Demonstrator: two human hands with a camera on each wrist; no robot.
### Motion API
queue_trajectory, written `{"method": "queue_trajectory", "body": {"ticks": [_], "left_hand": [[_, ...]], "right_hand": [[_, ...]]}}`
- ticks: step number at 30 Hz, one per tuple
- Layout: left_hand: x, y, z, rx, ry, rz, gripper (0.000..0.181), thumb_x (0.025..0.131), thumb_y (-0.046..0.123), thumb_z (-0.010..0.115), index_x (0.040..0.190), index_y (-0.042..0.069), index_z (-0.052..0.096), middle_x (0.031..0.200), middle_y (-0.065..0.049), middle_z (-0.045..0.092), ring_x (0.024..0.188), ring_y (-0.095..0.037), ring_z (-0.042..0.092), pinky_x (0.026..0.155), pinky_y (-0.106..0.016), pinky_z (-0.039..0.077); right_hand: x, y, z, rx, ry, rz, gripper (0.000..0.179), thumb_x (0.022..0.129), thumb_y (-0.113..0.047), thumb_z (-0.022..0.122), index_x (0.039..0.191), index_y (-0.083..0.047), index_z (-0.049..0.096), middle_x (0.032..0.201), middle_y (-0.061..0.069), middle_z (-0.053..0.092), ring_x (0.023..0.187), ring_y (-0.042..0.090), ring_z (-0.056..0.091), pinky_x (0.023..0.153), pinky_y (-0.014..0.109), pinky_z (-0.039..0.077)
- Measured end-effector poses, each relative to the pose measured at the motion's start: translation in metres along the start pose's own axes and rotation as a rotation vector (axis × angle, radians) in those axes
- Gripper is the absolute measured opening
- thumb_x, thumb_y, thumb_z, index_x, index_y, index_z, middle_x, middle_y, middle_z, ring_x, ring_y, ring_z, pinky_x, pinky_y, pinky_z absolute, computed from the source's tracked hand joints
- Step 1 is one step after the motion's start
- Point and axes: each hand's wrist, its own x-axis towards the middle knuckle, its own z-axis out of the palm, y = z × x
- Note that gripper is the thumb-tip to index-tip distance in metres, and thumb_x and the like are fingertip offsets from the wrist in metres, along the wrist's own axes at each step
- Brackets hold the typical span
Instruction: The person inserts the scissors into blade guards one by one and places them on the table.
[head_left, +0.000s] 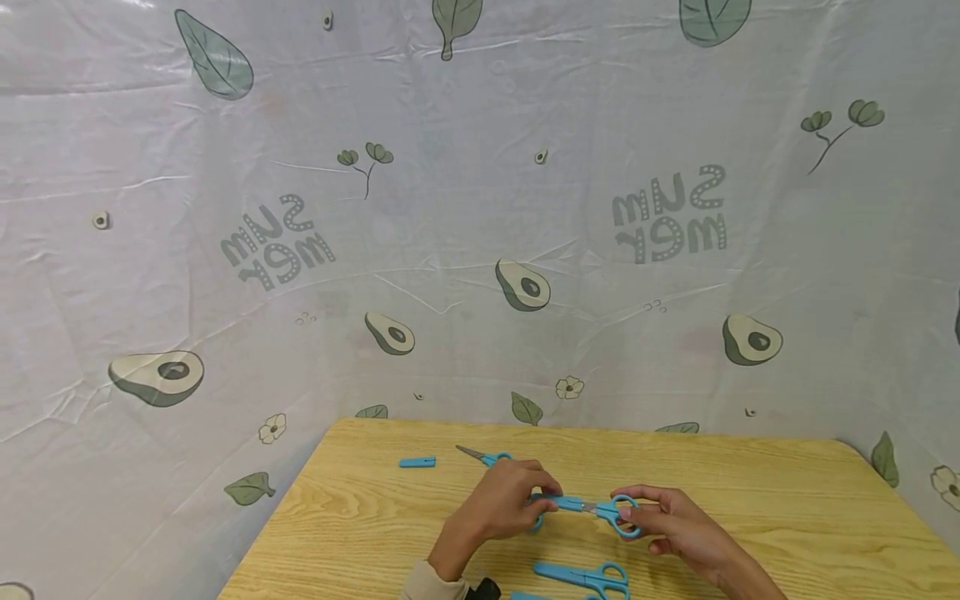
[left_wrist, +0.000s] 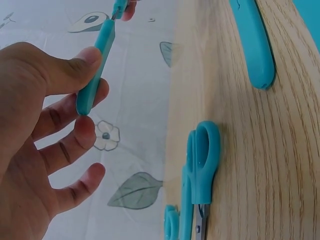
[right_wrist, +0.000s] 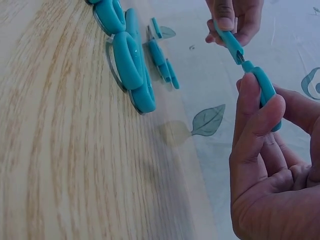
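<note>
My left hand point(head_left: 510, 498) pinches a blue scissors cover point(head_left: 568, 503) between thumb and fingers, its other fingers spread apart in the left wrist view. My right hand point(head_left: 671, 525) holds a pair of blue-handled scissors point(head_left: 604, 509) by the finger loops. The two are lined up end to end above the table, the blades mostly inside the cover point(right_wrist: 233, 46) and a short bit of metal showing between cover and handles point(right_wrist: 265, 86). Partly hidden below my left hand are the blue loops of other scissors point(head_left: 537, 523).
Toward the back of the wooden table point(head_left: 750, 475) lie uncovered scissors point(head_left: 487, 457) and a loose blue cover point(head_left: 417, 462). Nearer me are covered scissors point(head_left: 581, 575), with another blue piece point(head_left: 527, 596) cut off by the frame edge. A printed curtain point(head_left: 450, 208) hangs behind the table.
</note>
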Motion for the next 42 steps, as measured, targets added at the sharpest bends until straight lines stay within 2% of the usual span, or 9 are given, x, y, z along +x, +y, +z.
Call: {"method": "queue_trajectory", "body": {"ticks": [4,14,22,34,42], "left_hand": [[0.0002,0.0018,0.0002,0.002,0.006,-0.005,0.015,0.096,0.033,0.067,0.105,0.026,0.076,0.099,0.015,0.069,0.078,0.01,0.056,0.068,-0.004,0.04],[-0.0003,0.0043,0.0041,0.067,0.028,0.024,0.014,0.097,0.034,0.066,0.103,0.027,0.076,0.096,0.016,0.069,0.079,0.004,0.061,0.07,-0.005,0.041],[0.0001,0.0049,0.0063,0.105,0.046,0.032,0.012,0.096,0.035,0.066,0.101,0.029,0.076,0.093,0.017,0.068,0.075,0.003,0.059,0.068,-0.006,0.039],[0.0012,0.0062,0.0062,0.115,0.062,0.052,0.011,0.094,0.032,0.07,0.102,0.027,0.077,0.093,0.015,0.069,0.072,0.006,0.055,0.066,-0.006,0.038],[0.0005,0.0064,0.0072,0.144,0.075,0.048,0.01,0.093,0.034,0.071,0.099,0.029,0.077,0.093,0.018,0.069,0.079,0.004,0.059,0.071,-0.008,0.042]], "right_hand": [[0.0007,0.0006,0.0005,-0.013,-0.003,-0.01,0.049,0.106,-0.025,0.051,0.145,0.004,0.045,0.098,0.001,0.073,0.087,0.013,0.068,0.059,0.021,0.05],[-0.0002,0.0017,0.0048,-0.049,0.051,0.001,0.053,0.103,-0.027,0.056,0.144,0.005,0.045,0.095,0.001,0.074,0.086,0.012,0.067,0.06,0.021,0.051],[-0.0006,0.0013,0.0073,-0.061,0.049,-0.014,0.055,0.103,-0.026,0.055,0.145,0.007,0.042,0.096,0.002,0.074,0.084,0.012,0.068,0.059,0.02,0.051],[0.0015,-0.0014,0.0099,-0.064,0.034,-0.023,0.051,0.105,-0.025,0.053,0.143,0.007,0.046,0.091,-0.001,0.072,0.08,0.012,0.064,0.056,0.021,0.047],[0.0021,0.003,0.0091,-0.062,0.019,-0.039,0.05,0.105,-0.024,0.051,0.145,0.005,0.044,0.091,-0.001,0.071,0.078,0.009,0.064,0.056,0.021,0.046]]}}
